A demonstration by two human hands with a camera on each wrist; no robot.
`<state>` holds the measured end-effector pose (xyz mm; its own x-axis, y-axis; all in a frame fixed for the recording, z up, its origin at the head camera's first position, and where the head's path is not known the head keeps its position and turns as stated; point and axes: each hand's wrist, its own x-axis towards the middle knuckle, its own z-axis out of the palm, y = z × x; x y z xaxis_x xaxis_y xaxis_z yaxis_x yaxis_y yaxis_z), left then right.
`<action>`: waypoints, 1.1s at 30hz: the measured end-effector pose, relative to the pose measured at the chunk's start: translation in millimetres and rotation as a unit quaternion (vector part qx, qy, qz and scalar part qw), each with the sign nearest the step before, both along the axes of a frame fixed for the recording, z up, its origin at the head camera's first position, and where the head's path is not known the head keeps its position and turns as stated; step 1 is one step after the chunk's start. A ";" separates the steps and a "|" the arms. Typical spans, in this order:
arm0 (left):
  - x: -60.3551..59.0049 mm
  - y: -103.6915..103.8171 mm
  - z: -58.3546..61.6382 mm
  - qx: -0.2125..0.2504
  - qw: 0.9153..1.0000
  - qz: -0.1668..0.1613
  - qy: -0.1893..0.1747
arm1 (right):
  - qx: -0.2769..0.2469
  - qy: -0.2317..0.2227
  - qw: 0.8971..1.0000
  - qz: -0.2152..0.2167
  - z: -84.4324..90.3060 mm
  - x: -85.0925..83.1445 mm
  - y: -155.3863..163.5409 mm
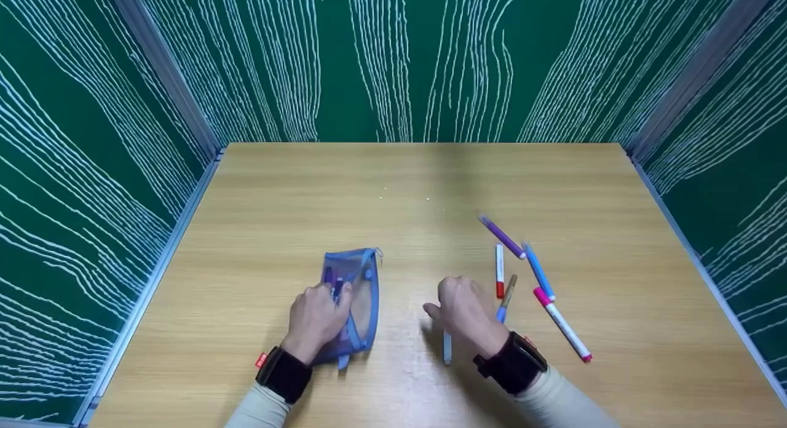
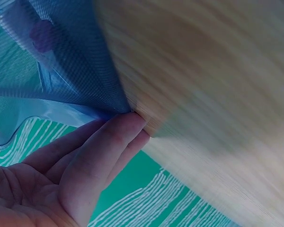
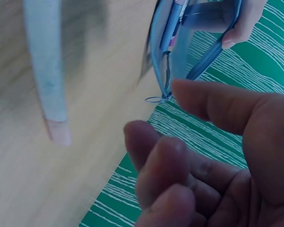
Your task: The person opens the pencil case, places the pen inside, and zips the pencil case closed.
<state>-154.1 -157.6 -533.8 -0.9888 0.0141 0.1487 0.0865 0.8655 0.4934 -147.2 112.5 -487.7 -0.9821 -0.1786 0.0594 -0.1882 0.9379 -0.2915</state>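
So the left hand (image 1: 316, 320) is on a blue mesh pencil pouch (image 1: 359, 293) lying on the wooden counter (image 1: 295, 200), left of centre and close to the near edge. The thumb is hooked over the pouch's open zip edge and the fingers are curled round the fabric, so it's got a proper grip on it. The right wrist view shows a couple of pens already sitting inside the pouch, with the zipper pull dangling at the corner.

The right hand (image 1: 464, 308) is just beside the pouch on its right, hovering low over the counter with fingers loosely bent and spread, holding nothing. Right under it there's a pale blue pen (image 1: 447, 348) poking out toward the near edge; can't tell whether the hand touches it.

Further right is a little scatter of loose markers: a purple one (image 1: 502, 237) furthest back, a red-and-white one (image 1: 499, 270), a blue one (image 1: 538, 270), a brownish pen with a blue tip (image 1: 506, 297) just beside the right hand, and a pink-and-white marker (image 1: 562, 323) lying slanted toward the near right. Green panels with white wavy lines (image 1: 393, 59) wall in the counter on three sides.
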 end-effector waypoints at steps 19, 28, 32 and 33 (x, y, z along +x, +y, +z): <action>-0.8 0.4 2.1 0.007 1.000 -0.003 -0.026 | 0.077 -0.050 0.996 0.006 -23.7 5.6 13.2; -0.6 0.3 2.8 0.006 1.000 0.002 -0.029 | 0.052 -0.075 0.996 -0.001 -26.3 4.5 12.0; 0.2 0.4 2.6 0.002 1.000 0.005 -0.023 | 0.036 -0.070 0.997 -0.003 -28.4 4.4 11.1; 0.5 0.6 2.4 0.001 1.000 0.005 -0.022 | 0.031 -0.069 0.997 -0.003 -29.1 4.8 10.9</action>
